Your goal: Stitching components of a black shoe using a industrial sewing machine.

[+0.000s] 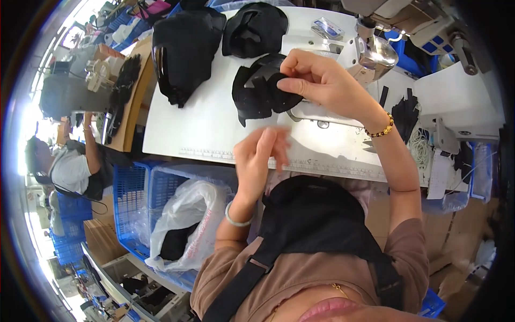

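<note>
My right hand [316, 86] pinches the upper right edge of a black fabric piece [255, 96] with thumb and index finger. The piece is curved, with cut-out gaps, and lies partly on the white sewing table beside the machine bed. My left hand [257, 155] hovers over the table's front edge, apart from the piece. Its fingers are loosely bent and apart, somewhat blurred, and nothing shows in them. Behind lie another shaped black piece [255, 29] and a larger black stack [188, 53], partly shiny.
A sewing machine [375, 53] stands at the right back, near a small clear-lidded box [327, 28]. Black strips [405, 114] and tangled pale thread [421, 147] lie at right. A ruler strip [322, 166] runs along the front edge. A blue crate [131, 198] with plastic bags is below left; another person [72, 166] sits beyond.
</note>
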Tool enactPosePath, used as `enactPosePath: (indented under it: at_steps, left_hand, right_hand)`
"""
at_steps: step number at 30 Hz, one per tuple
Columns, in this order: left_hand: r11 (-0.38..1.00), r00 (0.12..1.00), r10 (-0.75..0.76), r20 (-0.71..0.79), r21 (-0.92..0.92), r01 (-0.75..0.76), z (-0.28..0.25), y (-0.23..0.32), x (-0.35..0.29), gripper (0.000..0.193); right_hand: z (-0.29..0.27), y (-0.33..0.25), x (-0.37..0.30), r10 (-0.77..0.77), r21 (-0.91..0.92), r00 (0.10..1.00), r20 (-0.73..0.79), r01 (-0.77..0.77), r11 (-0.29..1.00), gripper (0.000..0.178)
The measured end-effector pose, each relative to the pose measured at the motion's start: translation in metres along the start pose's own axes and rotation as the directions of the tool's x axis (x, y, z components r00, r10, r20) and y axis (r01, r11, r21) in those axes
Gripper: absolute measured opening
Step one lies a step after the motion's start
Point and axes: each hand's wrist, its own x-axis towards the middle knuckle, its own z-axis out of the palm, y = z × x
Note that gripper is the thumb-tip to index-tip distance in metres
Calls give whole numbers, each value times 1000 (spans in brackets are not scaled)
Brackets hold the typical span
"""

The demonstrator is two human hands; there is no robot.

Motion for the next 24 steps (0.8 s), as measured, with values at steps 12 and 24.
enactPosePath:
  at_steps: [12, 24]
  left_hand:
    - [859, 992, 110, -67, -496, -129, 35, -7, 42, 13]
    - [834, 986, 79, -145, -532, -145, 42, 8, 45, 17]
  right_hand:
    - [-9, -19, -14, -226, -455, 962, -152, 135, 880, 23]
    - [-8, -10, -44, -641, -809, 750, 160, 472, 350, 24]
